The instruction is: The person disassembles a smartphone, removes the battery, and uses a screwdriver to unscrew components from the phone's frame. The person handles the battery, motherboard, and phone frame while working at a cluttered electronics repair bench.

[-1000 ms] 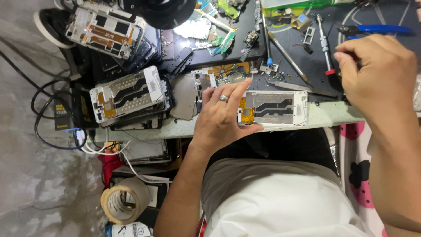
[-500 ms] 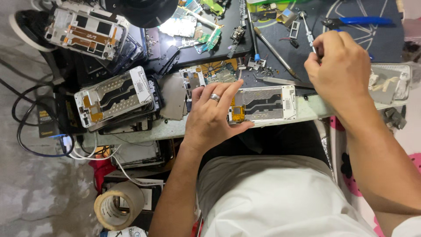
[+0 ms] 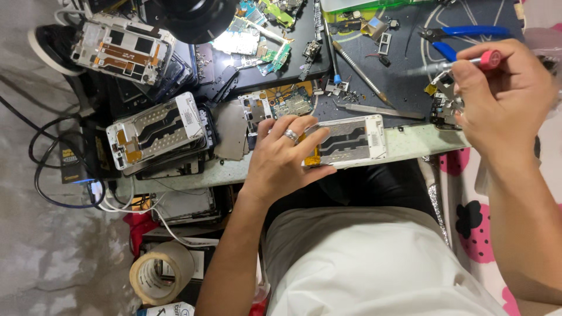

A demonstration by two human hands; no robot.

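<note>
Carefully | left hand (image 3: 281,158) pressed flat on the phone frame (image 3: 351,140) | right hand (image 3: 503,93) pinched the screwdriver (image 3: 462,63) | frame should stay steady, tool upright.

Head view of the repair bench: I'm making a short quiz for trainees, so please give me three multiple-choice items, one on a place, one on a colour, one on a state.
1. Where does the roll of tape lie?
A. low at the left, off the bench
B. on the dark mat
C. in the right hand

2. What colour are the handles of the pliers?
A. yellow
B. blue
C. white

3. What is the left hand doing?
A. hanging free in the air
B. holding the white phone frame at the bench edge
C. gripping a cable

Answers:
1 A, the roll sits below the bench at the lower left.
2 B, both handles on the dark mat are blue.
3 B, its fingers lie across the frame's left end, while the right hand holds a red-capped screwdriver.
</note>
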